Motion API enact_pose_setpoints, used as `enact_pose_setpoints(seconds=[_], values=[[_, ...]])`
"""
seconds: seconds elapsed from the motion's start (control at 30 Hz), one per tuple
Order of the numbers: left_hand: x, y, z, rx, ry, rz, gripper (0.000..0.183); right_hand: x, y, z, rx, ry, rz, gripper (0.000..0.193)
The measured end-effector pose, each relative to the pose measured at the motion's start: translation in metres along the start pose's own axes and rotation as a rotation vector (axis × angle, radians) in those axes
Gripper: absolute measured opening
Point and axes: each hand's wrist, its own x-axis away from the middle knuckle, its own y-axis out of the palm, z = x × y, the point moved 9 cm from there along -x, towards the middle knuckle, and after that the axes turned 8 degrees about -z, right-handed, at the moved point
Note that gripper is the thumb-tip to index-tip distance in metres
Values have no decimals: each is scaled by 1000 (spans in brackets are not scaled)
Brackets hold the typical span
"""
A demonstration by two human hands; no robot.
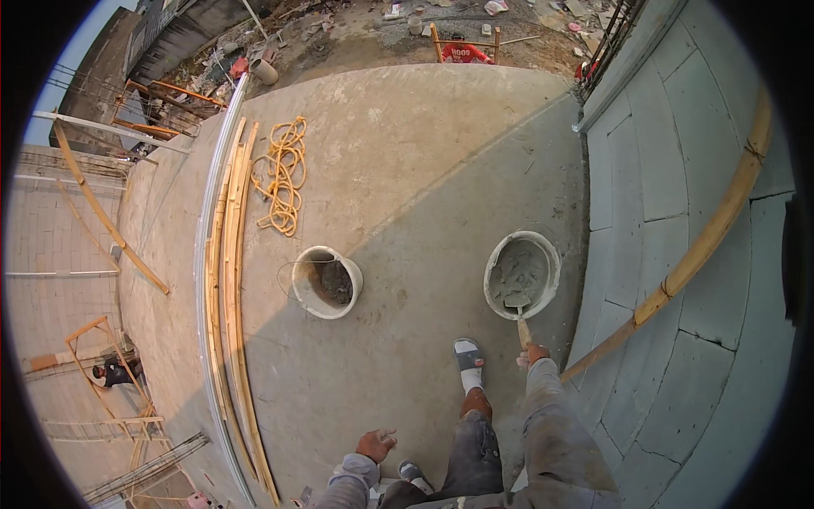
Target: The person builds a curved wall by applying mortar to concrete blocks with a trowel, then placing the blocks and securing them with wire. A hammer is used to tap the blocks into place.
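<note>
My right hand (534, 354) is closed round the wooden handle of a trowel (524, 332). The trowel's flat blade dips into grey wet mortar (519, 267) at the near side of a pale bucket (555, 284). My left hand (376, 445) hangs low near my left foot, its fingers loosely apart and nothing visible in it. Left of the mortar bucket, a second pale bucket (303, 293) with a wire handle contains a little dark material; neither hand touches it.
A grey block wall (649, 254) rises at the right, with a curved bamboo pole (704, 246) against it. To the left lie long wooden poles (231, 280), a metal pipe (203, 288) and tangled yellow rope (288, 174). People are at the far edge (465, 53) and lower left (117, 371).
</note>
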Motion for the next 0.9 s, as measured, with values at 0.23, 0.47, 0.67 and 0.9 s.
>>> enact_pose_setpoints(seconds=[0.23,0.47,0.67,0.9], values=[[37,-34,-62,145,-55,194,44,49,10,-5,126,-135,19,30],[90,-50,-107,435,246,354,42,193,150,-29,610,-358,-324,29],[118,-13,-272,683,287,365,42,316,242,34,934,-565,-399,25],[214,154,-644,950,-288,738,49,433,369,237,2540,-1289,-180,23]])
